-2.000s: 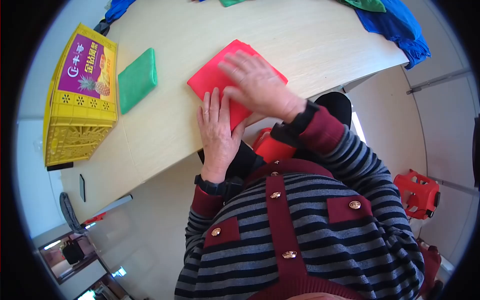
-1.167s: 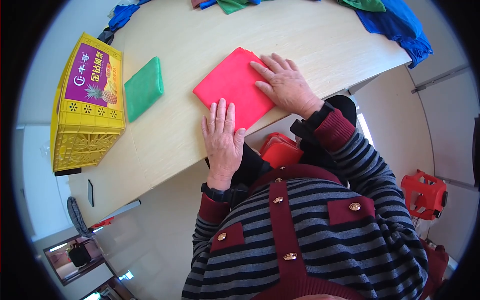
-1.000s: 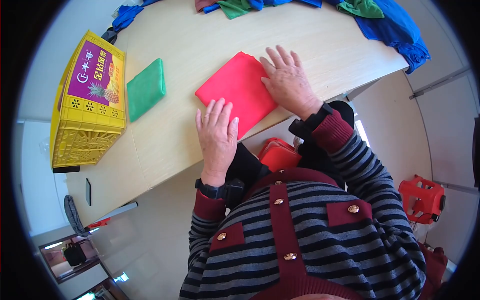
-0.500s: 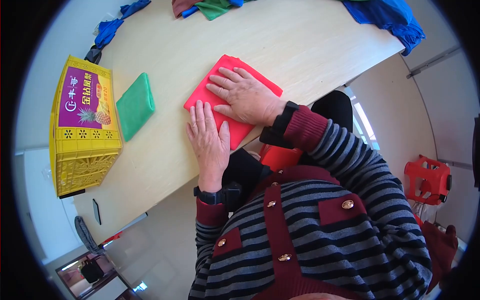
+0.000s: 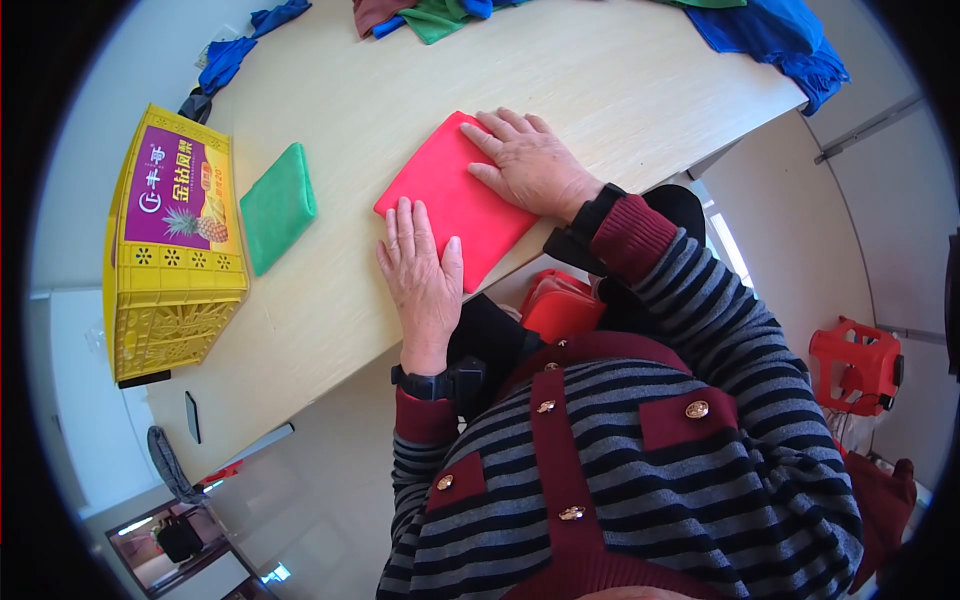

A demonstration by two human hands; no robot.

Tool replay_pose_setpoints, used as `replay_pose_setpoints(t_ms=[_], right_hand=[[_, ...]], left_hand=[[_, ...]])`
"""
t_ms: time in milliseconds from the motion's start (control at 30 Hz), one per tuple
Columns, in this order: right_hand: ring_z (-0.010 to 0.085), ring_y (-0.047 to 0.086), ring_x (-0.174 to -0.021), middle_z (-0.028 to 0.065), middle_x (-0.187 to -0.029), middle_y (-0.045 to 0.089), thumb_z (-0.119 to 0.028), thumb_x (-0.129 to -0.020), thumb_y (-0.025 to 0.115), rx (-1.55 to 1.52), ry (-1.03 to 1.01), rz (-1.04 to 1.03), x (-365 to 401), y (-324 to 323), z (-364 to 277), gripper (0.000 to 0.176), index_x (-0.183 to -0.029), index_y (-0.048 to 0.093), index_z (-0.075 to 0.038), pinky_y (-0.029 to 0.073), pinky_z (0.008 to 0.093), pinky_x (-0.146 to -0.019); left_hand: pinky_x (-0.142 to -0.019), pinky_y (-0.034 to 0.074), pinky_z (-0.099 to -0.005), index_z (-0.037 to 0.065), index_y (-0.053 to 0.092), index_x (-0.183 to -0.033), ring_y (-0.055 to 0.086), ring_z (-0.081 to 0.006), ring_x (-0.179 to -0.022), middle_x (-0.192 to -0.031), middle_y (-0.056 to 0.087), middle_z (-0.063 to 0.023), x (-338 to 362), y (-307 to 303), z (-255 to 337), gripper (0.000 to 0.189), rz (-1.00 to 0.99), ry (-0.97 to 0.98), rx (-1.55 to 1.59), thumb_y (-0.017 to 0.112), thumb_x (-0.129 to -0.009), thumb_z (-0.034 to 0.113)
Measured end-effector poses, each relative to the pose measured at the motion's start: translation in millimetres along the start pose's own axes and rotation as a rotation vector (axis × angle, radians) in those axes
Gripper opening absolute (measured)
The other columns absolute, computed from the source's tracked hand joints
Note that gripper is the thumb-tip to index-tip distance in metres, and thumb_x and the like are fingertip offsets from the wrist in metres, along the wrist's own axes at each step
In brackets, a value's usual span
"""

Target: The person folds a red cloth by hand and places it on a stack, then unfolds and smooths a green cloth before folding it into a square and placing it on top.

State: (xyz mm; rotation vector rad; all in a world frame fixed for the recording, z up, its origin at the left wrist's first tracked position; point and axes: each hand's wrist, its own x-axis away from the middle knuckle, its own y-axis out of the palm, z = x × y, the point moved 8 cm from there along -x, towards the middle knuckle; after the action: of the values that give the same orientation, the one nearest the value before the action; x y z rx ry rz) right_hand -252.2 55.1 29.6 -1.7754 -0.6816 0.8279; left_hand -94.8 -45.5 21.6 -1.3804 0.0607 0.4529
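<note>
A red folded cloth lies on the table near its front edge. My left hand rests with straight fingers on the left corner of this cloth, its thumb along the lower part. My right hand lies over the cloth's right side with fingers apart, hiding that edge. Both palms face down and neither hand grips anything I can see. To the left is a green folded cloth, apart from both hands.
A yellow plastic crate with a pineapple label stands at the table's left edge. Blue cloths hang over the far right corner, and green, brown and blue cloths lie at the back. A dark flat object lies near the left end.
My right hand has slid to the right across the red cloth, from its middle to its right side. My left hand has stayed almost in place.
</note>
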Motion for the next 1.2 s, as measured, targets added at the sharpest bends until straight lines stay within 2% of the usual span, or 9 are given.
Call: replay_pose_setpoints(t_ms=[200, 300, 333, 400, 533, 800, 967, 1067, 1200], right_hand=[[0.0339, 0.034, -0.148, 0.0158, -0.156, 0.043, -0.047, -0.106, 0.040, 0.009, 0.026, -0.040, 7.6, -10.6, 5.4, 0.061, -0.155, 0.039, -0.009, 0.025, 0.0480, -0.122], [0.0345, 0.032, -0.149, 0.0163, -0.155, 0.044, -0.047, -0.105, 0.042, 0.275, -0.040, 0.141, 19.0, -23.8, -11.5, 0.062, -0.154, 0.040, -0.009, 0.023, 0.0509, -0.122], [0.0345, 0.032, -0.149, 0.0163, -0.155, 0.044, -0.047, -0.105, 0.042, 0.277, -0.038, 0.141, 21.9, -27.7, -21.3, 0.062, -0.154, 0.040, -0.009, 0.023, 0.0509, -0.122], [0.0345, 0.030, -0.150, 0.0154, -0.157, 0.042, -0.049, -0.103, 0.045, 0.033, -0.148, 0.038, 26.3, -21.3, -55.4, 0.064, -0.154, 0.041, -0.009, 0.022, 0.0532, -0.122], [0.0332, 0.029, -0.151, 0.0136, -0.159, 0.040, -0.050, -0.103, 0.045, -0.084, -0.232, -0.024, 34.6, 4.7, -87.3, 0.065, -0.153, 0.042, -0.009, 0.021, 0.0522, -0.123], [0.0318, 0.028, -0.152, 0.0116, -0.160, 0.039, -0.052, -0.104, 0.043, 0.001, -0.190, 0.070, 27.6, 3.3, -41.1, 0.066, -0.154, 0.042, -0.010, 0.019, 0.0499, -0.124], [0.0316, 0.027, -0.152, 0.0116, -0.160, 0.039, -0.053, -0.104, 0.042, 0.014, -0.126, 0.039, 30.2, -3.6, -21.9, 0.066, -0.155, 0.041, -0.010, 0.020, 0.0500, -0.124], [0.0326, 0.032, -0.149, 0.0122, -0.156, 0.044, -0.048, -0.103, 0.048, 0.065, -0.017, 0.179, 36.2, -21.4, -9.8, 0.061, -0.150, 0.047, -0.008, 0.023, 0.0506, -0.123], [0.0329, 0.041, -0.143, 0.0127, -0.147, 0.053, -0.039, -0.100, 0.056, 0.005, -0.013, 0.190, 69.0, -49.8, -17.0, 0.052, -0.140, 0.057, -0.006, 0.026, 0.0510, -0.121]], left_hand=[[-0.120, 0.020, -0.0601, 0.000, 0.034, -0.154, 0.023, -0.0354, -0.153, -0.163, 0.030, -0.0172, 1.1, 0.2, -1.0, 0.066, 0.031, 0.003, -0.003, 0.049, -0.103, 0.039], [-0.120, 0.020, -0.0602, 0.000, 0.034, -0.154, 0.022, -0.0353, -0.153, -0.163, 0.029, -0.0169, 1.1, 0.4, -4.2, 0.066, 0.036, 0.002, -0.010, 0.049, -0.104, 0.040], [-0.120, 0.019, -0.0602, 0.000, 0.034, -0.155, 0.022, -0.0352, -0.153, -0.163, 0.029, -0.0168, 1.1, 1.4, -4.1, 0.066, 0.032, 0.004, -0.015, 0.049, -0.104, 0.040], [-0.121, 0.019, -0.0603, 0.001, 0.034, -0.155, 0.022, -0.0352, -0.154, -0.164, 0.029, -0.0166, 3.3, 4.4, -2.6, 0.066, 0.019, 0.013, -0.017, 0.049, -0.104, 0.040], [-0.121, 0.019, -0.0607, 0.001, 0.034, -0.155, 0.021, -0.0353, -0.154, -0.164, 0.028, -0.0162, 2.8, 5.1, -3.6, 0.065, 0.011, 0.014, -0.025, 0.048, -0.104, 0.039], [-0.121, 0.019, -0.0611, 0.001, 0.034, -0.155, 0.022, -0.0357, -0.154, -0.164, 0.029, -0.0160, 1.5, 2.5, 0.1, 0.064, 0.019, 0.011, -0.003, 0.049, -0.103, 0.037], [-0.120, 0.019, -0.0608, 0.001, 0.034, -0.155, 0.023, -0.0358, -0.153, -0.163, 0.030, -0.0162, 2.3, 0.2, 0.0, 0.064, 0.024, 0.010, -0.024, 0.049, -0.103, 0.037], [-0.120, 0.020, -0.0607, 0.001, 0.034, -0.154, 0.024, -0.0358, -0.152, -0.162, 0.031, -0.0164, 3.9, 0.3, 1.5, 0.064, 0.034, 0.014, -0.027, 0.049, -0.103, 0.037], [-0.120, 0.020, -0.0604, 0.000, 0.035, -0.154, 0.025, -0.0355, -0.152, -0.162, 0.032, -0.0164, 4.2, 2.0, 1.0, 0.064, 0.032, 0.001, -0.035, 0.049, -0.103, 0.038]])
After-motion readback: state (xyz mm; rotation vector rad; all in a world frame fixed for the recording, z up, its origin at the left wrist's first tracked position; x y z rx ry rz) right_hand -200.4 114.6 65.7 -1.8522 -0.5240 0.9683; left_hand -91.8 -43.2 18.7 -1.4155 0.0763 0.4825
